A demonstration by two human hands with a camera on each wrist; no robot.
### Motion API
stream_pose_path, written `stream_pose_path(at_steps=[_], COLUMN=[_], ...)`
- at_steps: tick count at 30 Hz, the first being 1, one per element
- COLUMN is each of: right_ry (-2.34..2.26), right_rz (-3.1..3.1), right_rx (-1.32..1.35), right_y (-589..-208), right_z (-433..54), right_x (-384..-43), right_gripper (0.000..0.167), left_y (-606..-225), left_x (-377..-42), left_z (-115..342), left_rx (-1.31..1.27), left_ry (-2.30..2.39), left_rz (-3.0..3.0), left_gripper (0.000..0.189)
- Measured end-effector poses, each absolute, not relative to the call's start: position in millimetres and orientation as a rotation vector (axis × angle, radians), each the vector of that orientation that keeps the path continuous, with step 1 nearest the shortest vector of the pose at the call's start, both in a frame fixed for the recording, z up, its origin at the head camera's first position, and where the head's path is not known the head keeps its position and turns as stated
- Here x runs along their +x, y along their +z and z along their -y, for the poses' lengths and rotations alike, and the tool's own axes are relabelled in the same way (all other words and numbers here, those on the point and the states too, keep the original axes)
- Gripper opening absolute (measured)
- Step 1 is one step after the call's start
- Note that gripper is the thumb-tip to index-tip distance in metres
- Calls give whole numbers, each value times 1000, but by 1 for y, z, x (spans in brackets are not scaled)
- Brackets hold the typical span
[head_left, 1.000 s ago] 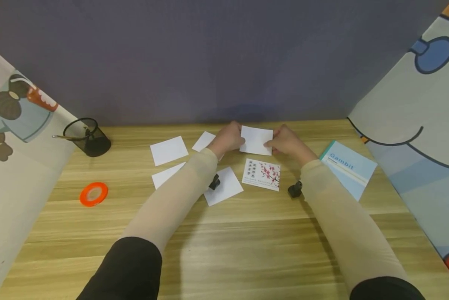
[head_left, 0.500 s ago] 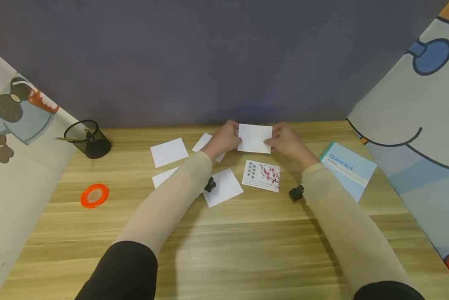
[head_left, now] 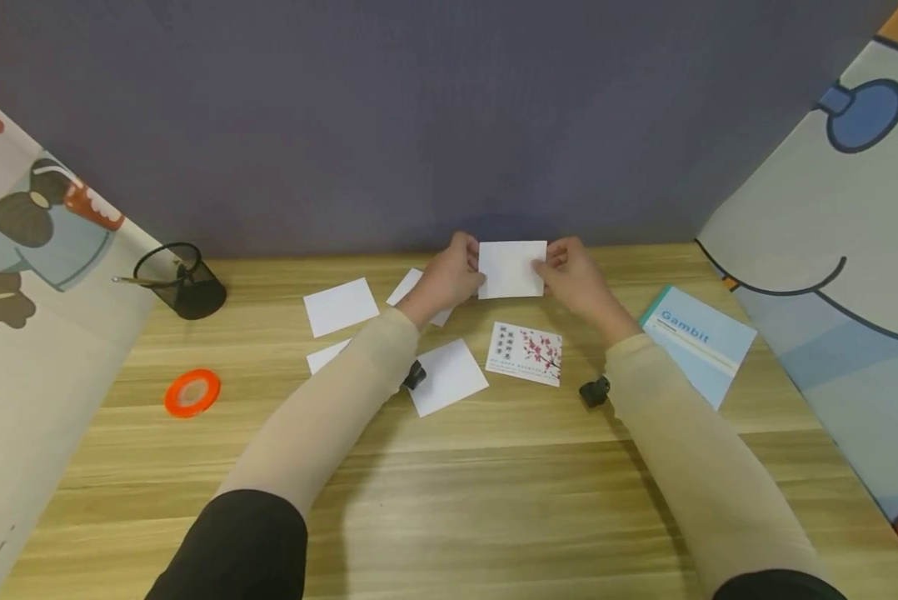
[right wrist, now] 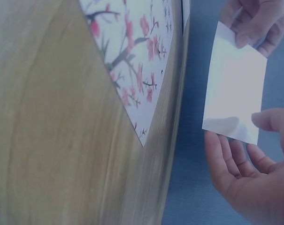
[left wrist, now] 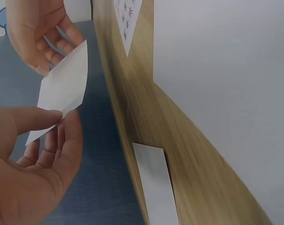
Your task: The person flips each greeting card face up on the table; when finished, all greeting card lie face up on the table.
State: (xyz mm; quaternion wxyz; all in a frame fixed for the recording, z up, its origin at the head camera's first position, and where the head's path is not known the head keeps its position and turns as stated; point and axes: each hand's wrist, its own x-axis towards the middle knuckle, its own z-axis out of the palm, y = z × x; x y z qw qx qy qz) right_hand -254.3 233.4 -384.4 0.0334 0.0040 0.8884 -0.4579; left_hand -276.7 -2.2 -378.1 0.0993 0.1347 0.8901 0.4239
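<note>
Facing a dark grey partition [head_left: 329, 125] over a wood-grain tabletop [head_left: 456, 517]: holding a blank white card [head_left: 509, 271] off the surface, just beyond a plum-blossom postcard [head_left: 524, 353]. Pinching the left short edge with the left hand [head_left: 451, 273] and the right with the right hand [head_left: 576, 280], pressing thumbs to the face and curling fingers behind, closing both to card thickness. Running the long axis crosswise from hand to hand, leaving neither nearer. Versus the earliest head frame, levelling the card and shifting slightly farther from the postcard.

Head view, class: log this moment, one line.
left hand: pinches white rectangular paper card; right hand: pinches same card; wood-grain table: blossom-printed white card
</note>
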Motion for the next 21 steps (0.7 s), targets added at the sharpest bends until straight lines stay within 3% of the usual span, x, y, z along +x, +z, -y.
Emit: stream_pose_path(at_steps=[10,21], right_ry=[-1563,-1549], right_rz=[-2749,-2758], right_rx=[25,6], right_y=[-389,-383], right_z=[-233,-235], right_x=[-252,-251], right_gripper=[43,45], left_y=[-381,-378], left_x=[-272,-268], left_z=[6,9], left_rx=[591,772], left_ry=[1311,1252], left_rz=[-2600,-2699], left_gripper=[43,33])
